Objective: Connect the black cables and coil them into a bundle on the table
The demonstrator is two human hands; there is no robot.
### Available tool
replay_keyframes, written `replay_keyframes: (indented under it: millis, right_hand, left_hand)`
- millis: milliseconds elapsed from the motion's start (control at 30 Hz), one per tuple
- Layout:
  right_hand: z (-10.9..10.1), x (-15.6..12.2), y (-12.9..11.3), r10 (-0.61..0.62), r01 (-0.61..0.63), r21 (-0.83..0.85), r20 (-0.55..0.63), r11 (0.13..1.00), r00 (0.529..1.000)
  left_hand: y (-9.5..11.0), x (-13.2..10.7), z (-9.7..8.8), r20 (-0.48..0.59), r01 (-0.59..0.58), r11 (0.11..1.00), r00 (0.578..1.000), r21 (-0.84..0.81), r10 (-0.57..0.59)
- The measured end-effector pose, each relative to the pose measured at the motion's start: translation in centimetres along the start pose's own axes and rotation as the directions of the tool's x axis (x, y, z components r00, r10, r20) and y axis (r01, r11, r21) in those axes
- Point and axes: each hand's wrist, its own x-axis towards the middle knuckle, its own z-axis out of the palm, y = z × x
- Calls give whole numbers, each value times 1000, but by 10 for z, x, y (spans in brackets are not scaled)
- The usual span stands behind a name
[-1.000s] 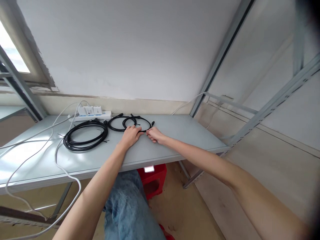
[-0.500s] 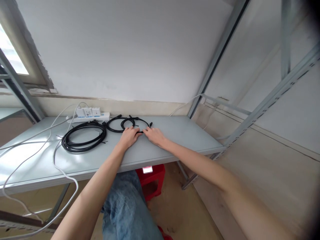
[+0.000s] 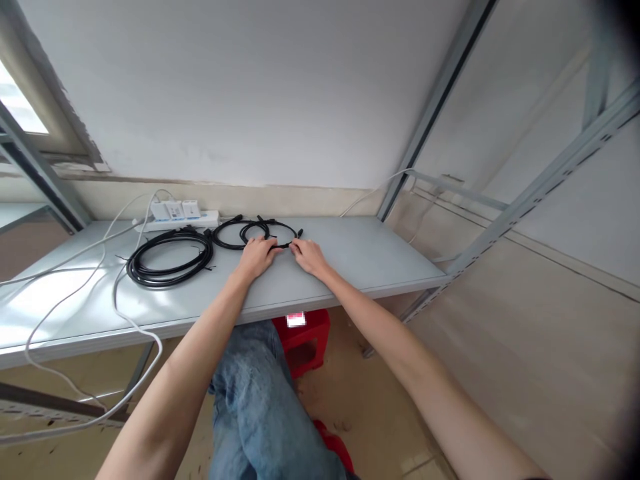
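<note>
Small black cable (image 3: 284,226) lies looped near the counter's (image 3: 350,260) back edge, right of a larger coil (image 3: 167,264). Left hand (image 3: 259,255) and right hand (image 3: 307,255) each pinch its near strand. Judged light, limp and springy; best gripped where the loops cross.

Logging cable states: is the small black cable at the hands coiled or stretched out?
Coiled. The small black cable lies in flat loops on the table; left hand and right hand touch its near edge.
</note>
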Motion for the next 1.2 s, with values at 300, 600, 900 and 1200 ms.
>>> replay_keyframes:
  millis: [300,600,900,1200]
  right_hand:
    - [2,14,19,80,-123,593,99,796,992]
    - [2,0,-1,-125,120,-47,-113,992,986]
    - [-1,-4,-7,-130,118,-240,-35,964,991]
    - [-5,-4,-24,-75,110,-520,88,847,993]
  left_hand:
    - [0,2,1,7,9,1000,1000,-22,-9]
    - [-4,4,3,4,6,1000,1000,-4,-6]
    - [-5,7,5,17,54,998,998,-42,-54]
    - [-5,8,5,59,10,1000,998,14,-11]
